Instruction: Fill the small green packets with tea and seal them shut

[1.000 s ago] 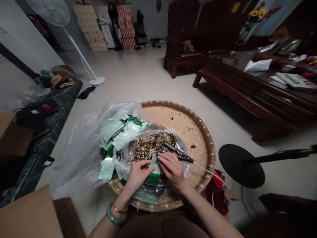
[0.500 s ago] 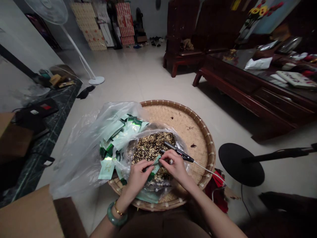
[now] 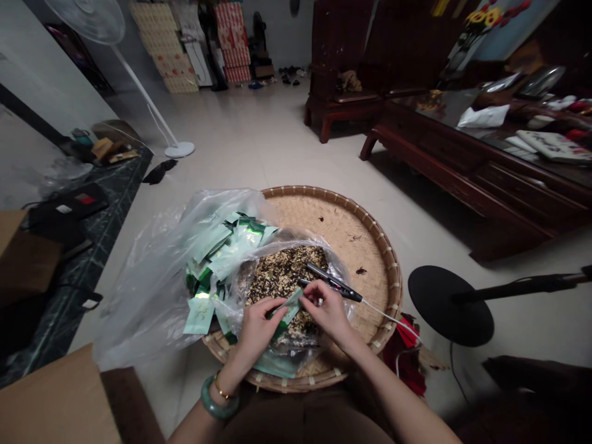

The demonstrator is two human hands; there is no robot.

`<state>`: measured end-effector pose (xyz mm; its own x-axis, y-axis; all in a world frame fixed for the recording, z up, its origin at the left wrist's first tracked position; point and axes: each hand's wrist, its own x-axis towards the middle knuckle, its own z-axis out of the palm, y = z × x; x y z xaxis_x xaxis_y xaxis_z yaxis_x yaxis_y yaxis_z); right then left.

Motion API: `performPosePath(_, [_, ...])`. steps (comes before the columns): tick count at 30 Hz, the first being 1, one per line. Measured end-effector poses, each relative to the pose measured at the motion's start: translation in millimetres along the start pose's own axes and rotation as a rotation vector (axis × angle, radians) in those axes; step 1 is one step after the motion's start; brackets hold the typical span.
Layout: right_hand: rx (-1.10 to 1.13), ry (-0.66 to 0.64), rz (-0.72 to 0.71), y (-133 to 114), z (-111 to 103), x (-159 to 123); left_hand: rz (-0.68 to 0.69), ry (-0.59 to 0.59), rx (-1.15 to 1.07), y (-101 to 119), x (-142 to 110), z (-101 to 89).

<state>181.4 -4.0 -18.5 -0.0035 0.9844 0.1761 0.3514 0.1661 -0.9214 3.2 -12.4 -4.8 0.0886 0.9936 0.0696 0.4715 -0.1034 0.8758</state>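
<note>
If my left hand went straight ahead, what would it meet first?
Past the green packet in its grip, your left hand would probably meet your right hand, though depth is unclear.

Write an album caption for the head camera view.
Left hand and right hand pinch a green packet over a round woven tray.

Light-green sachet (image 3: 292,308) in left fingers (image 3: 268,304) and right fingers (image 3: 318,288), above speckled mix (image 3: 277,271) in clear plastic (image 3: 232,312).
</note>
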Motion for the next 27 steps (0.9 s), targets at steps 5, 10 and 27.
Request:
performPosePath(5, [0.059,-0.089,-0.233,-5,-9,-6,-0.109,-0.009,-0.055,1,1,-2.3])
performPosePath(10, [0.235,-0.098,0.066,-5,-4,-11,-0.025,0.041,-0.061,4,-1,-4.1])
performPosePath(27, [0.599,-0.312,0.373,-7,-10,-4,-0.272,-0.155,-0.362,-1,6,-9.7])
